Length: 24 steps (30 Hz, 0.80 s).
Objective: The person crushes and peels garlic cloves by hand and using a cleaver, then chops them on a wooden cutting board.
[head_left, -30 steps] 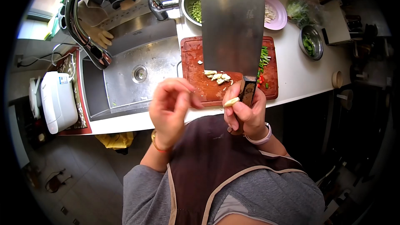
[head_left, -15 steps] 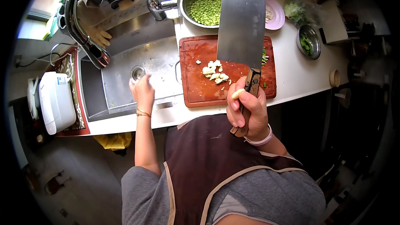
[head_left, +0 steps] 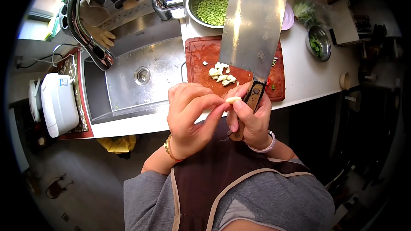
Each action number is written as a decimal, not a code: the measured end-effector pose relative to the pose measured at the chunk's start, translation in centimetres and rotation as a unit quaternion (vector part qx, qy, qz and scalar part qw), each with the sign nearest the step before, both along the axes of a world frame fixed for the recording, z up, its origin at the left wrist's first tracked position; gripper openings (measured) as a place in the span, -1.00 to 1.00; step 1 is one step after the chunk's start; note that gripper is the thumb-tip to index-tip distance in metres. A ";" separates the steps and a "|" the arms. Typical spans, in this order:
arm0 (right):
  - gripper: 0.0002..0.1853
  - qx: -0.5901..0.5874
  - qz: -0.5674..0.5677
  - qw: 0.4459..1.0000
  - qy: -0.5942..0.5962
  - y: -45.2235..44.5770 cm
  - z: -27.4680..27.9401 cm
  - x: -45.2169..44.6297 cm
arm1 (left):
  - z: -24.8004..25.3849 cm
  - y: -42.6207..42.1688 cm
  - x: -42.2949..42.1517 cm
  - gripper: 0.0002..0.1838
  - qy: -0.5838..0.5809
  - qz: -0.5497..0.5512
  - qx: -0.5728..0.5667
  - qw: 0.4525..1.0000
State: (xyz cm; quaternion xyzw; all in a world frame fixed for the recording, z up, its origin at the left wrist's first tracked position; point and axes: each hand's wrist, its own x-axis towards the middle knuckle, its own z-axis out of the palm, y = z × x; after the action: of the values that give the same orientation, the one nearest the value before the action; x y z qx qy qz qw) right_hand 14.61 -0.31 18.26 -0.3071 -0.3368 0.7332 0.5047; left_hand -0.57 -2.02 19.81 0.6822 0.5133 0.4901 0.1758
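Note:
My right hand [head_left: 255,117] is wrapped round the wooden handle of a cleaver [head_left: 254,25], whose broad blade points up and away over the board. A pale garlic clove [head_left: 233,99] is pinched at that hand's thumb and fingertip. My left hand [head_left: 190,113] closes thumb and fingers on the clove's left end, so both hands touch it. Below the blade, crushed garlic [head_left: 221,75] lies in a small heap on the red-brown cutting board [head_left: 199,51]. Some chopped green and red bits [head_left: 272,86] sit at the board's right, partly hidden by the cleaver.
Left of the board is a steel sink [head_left: 162,60] with a tap [head_left: 160,6] behind it. A metal bowl of green beans [head_left: 212,10] stands behind the board. To the right are a pink plate [head_left: 288,18] and a small bowl of greens [head_left: 317,42].
My left hand has come from over the sink to the clove in front of the board. The cleaver has turned slightly, its blade now catching light.

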 end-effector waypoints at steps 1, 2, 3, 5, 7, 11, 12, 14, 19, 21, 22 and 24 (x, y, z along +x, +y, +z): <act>-0.90 -0.001 0.000 1.000 0.001 0.0 0.0 -0.1 | 0.0 0.0 0.0 -0.77 0.008 0.001 0.004 1.000; -0.90 0.000 -0.003 1.000 -0.001 0.0 -0.1 -0.1 | 0.0 0.1 0.1 -0.77 0.008 0.002 0.003 1.000; -0.90 0.001 -0.006 1.000 -0.003 -0.1 -0.1 -0.1 | 0.1 0.1 0.1 -0.78 0.017 0.005 0.007 1.000; -0.92 -0.001 -0.006 1.000 -0.020 0.0 0.0 -0.1 | 0.0 0.1 0.4 -0.78 0.026 0.009 0.011 1.000; -0.93 -0.003 -0.005 0.999 -0.036 0.0 0.0 -0.1 | -0.4 0.1 0.8 -0.77 0.032 0.029 0.032 0.999; -0.92 -0.042 -0.020 0.998 -0.035 -0.2 0.3 -0.4 | -0.3 0.0 1.0 -0.78 0.035 0.016 0.035 0.999; -0.91 -0.057 -0.027 0.997 -0.039 -0.2 0.4 -0.4 | -0.3 -0.1 1.1 -0.78 0.026 0.007 0.037 0.999; -0.90 -0.064 -0.034 0.997 -0.025 -0.1 0.3 -0.4 | -0.2 -0.2 1.0 -0.77 0.018 -0.003 0.038 0.999; -0.88 -0.096 -0.058 0.994 0.008 -0.1 0.3 -0.2 | -0.8 -0.4 0.2 -0.76 -0.037 0.007 0.027 0.999; -0.89 -0.102 -0.058 0.993 -0.004 0.1 0.4 -0.1 | -1.9 -0.1 -1.9 -0.77 -0.019 0.085 0.029 0.996; -0.89 -0.102 -0.059 0.993 -0.004 0.2 0.4 0.0 | -3.0 0.3 -3.5 -0.81 -0.018 0.149 0.026 0.988; -0.89 -0.105 -0.069 0.992 0.003 0.1 0.1 0.2 | -6.6 1.2 -8.4 -0.90 -0.023 0.267 -0.064 0.961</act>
State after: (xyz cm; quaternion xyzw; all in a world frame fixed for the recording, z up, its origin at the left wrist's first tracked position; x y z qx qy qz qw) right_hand 14.83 -0.17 18.32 -0.3790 -0.2341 0.7286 0.5203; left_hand -8.92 -0.78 13.18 0.4958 0.7033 0.5008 0.0936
